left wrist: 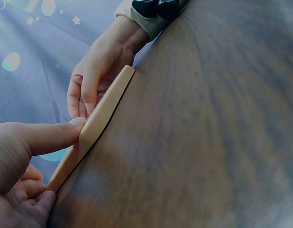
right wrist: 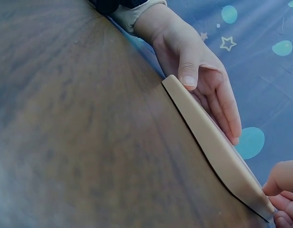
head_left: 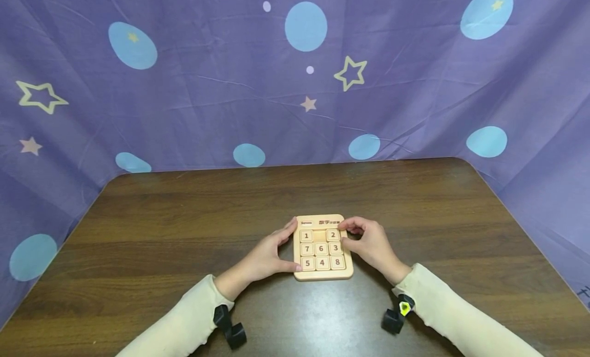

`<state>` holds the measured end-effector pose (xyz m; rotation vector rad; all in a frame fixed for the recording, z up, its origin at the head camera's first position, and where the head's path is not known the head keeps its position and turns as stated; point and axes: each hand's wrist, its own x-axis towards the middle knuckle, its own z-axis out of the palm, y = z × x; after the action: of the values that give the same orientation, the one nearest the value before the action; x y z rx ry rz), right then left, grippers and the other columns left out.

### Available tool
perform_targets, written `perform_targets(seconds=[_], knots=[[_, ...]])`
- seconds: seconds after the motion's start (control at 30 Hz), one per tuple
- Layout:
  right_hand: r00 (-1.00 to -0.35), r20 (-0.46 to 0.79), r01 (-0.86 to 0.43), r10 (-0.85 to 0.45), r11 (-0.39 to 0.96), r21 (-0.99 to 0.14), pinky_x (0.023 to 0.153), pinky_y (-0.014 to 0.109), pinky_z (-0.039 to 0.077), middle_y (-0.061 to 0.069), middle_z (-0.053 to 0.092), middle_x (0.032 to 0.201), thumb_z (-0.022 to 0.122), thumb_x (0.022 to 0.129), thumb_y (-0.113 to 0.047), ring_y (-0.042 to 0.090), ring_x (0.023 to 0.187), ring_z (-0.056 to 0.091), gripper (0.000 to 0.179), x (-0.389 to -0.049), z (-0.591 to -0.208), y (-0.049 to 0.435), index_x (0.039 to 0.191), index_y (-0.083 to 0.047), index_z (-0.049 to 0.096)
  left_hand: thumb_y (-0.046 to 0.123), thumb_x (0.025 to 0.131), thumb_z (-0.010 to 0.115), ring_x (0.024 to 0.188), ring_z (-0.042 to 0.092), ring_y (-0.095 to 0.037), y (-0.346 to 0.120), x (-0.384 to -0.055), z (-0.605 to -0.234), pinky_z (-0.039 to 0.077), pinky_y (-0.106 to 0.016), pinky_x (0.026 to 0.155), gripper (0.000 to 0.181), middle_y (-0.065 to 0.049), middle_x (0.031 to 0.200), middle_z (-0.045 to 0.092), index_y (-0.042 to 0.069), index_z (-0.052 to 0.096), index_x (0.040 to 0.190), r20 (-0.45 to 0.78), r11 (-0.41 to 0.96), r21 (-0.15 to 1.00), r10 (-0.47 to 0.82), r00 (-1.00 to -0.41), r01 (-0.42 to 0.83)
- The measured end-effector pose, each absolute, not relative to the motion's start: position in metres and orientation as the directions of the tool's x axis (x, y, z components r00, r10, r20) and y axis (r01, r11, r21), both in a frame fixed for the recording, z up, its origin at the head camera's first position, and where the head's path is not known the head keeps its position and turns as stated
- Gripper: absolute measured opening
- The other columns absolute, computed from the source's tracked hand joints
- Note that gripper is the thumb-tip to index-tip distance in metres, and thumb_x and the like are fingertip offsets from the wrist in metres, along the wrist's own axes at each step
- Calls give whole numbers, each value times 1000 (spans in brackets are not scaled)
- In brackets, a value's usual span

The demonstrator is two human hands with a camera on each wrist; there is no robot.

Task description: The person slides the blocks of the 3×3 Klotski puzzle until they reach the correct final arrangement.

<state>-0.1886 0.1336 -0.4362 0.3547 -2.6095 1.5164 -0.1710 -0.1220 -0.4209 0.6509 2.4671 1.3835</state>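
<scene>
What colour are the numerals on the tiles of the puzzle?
The numerals are dark brown, on pale wood-coloured tiles; the head view shows this best.

and here's the purple curtain [head_left: 207, 116], creased, scattered with blue ovals [head_left: 306, 26] and stars [head_left: 309, 104], behind a dark wood-grain tabletop [head_left: 193, 208], pale glare [head_left: 318, 321] gleaming at the near side!

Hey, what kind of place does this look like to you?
Probably a set-up recording booth: a patterned purple curtain hangs behind a wood-grain table, and black devices are strapped at both wrists. Which building it stands in, I can't tell.
</scene>
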Motion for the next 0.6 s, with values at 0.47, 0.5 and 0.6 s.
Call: perform_targets(seconds=[0.47, 0.5, 0.6], knots=[[-961, 217, -276, -174, 492, -826, 76, 29, 50, 5, 71, 87, 71, 69, 3, 17, 80, 62, 23, -189, -437, 134, 91, -4, 73, 10, 67, 84, 141, 21, -25, -123, -171, -422, 27, -41, 111, 97, -11, 154, 20, -3, 27, 145, 14, 453, 851, 487, -873, 266], [-960, 219, -279, -176, 491, -825, 76, 29, 50, 4, 71, 87, 71, 69, 3, 17, 80, 62, 23, -189, -437, 134, 91, -4, 73, 10, 67, 84, 141, 21, -25, -123, -171, -422, 26, -40, 111, 97, -11, 154, 20, -3, 27, 145, 13, 454, 850, 487, -873, 266], [-957, 226, -288, -183, 486, -825, 75, 28, 49, 4, 71, 87, 71, 70, 3, 17, 80, 61, 23, -189, -437, 134, 91, -5, 73, 10, 67, 84, 141, 21, -25, -123, -171, -422, 27, -40, 111, 97, -11, 154, 20, -3, 27, 145, 15, 454, 850, 488, -873, 268]])
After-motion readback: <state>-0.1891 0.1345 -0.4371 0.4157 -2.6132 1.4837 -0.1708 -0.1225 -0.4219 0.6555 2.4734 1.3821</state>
